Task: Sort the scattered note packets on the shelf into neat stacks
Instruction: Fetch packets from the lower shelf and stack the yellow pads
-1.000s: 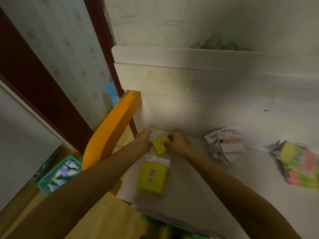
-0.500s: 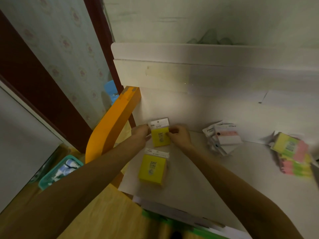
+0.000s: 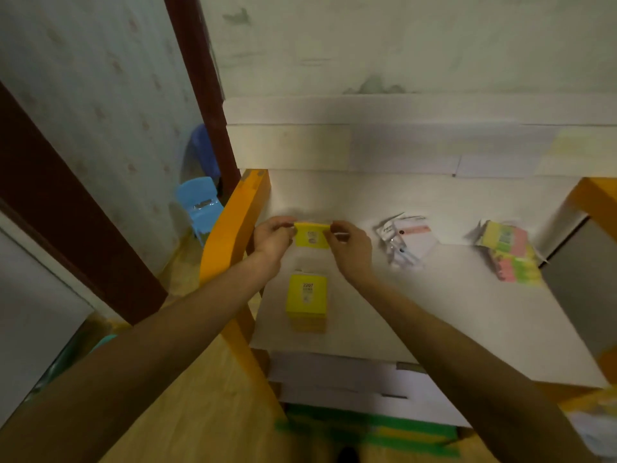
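Observation:
A small yellow note packet (image 3: pixel 312 236) hangs in the air above the white shelf (image 3: pixel 434 312), held at both sides. My left hand (image 3: pixel 272 237) pinches its left edge and my right hand (image 3: pixel 349 243) pinches its right edge. Below it, a stack of yellow packets (image 3: pixel 306 300) marked 2207 lies on the shelf near the left side. A loose heap of white and pink packets (image 3: pixel 405 242) lies at the back middle. A pile of yellow, pink and green packets (image 3: pixel 509 255) sits at the back right.
An orange side panel (image 3: pixel 230 235) bounds the shelf on the left, another orange panel (image 3: pixel 597 198) on the right. A white back wall (image 3: pixel 400 195) closes the rear. A blue plastic chair (image 3: pixel 198 203) stands on the floor to the left. Green strips (image 3: pixel 367 432) lie below.
Both hands have lifted the small yellow packet off the shelf and tilted its top away; the white header is no longer visible. The camera has pulled back and more of the shelf shows.

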